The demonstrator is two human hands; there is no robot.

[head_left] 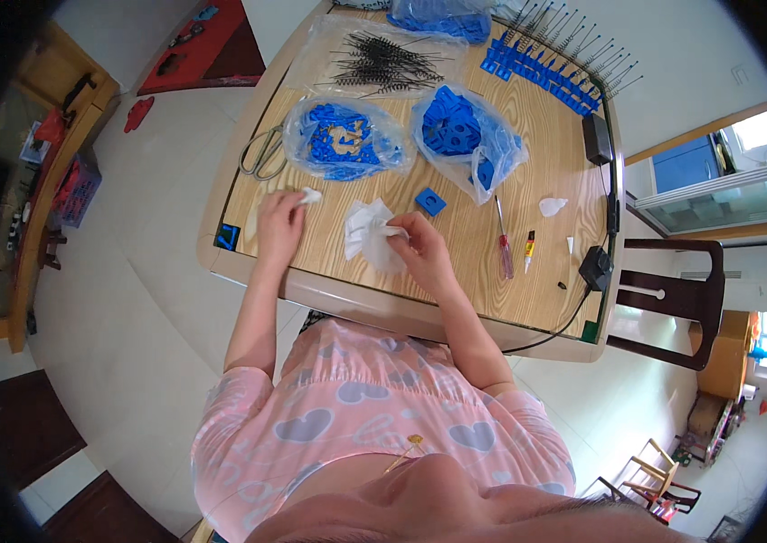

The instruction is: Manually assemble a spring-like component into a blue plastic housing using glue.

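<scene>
My right hand [423, 250] pinches the edge of a thin white tissue [367, 228], which lies spread and wrinkled on the table in front of me. To the left, my left hand [282, 223] rests on the tabletop with its fingers closed on a small crumpled white tissue piece [311, 195]. Just beyond my right hand sits a blue plastic block [430, 202] with a round hole in it. Farther off stand two clear plastic bags, one with small blue parts [338, 143], the other with larger blue parts [452, 123].
Scissors [262, 154] lie at the left table edge. On the right are a screwdriver [505, 249], a glue tube [529, 246], a white scrap [553, 207] and a black adapter [595, 268] with its cable. Black springs [383, 61] and a row of blue blocks [546, 80] with upright springs stand farthest.
</scene>
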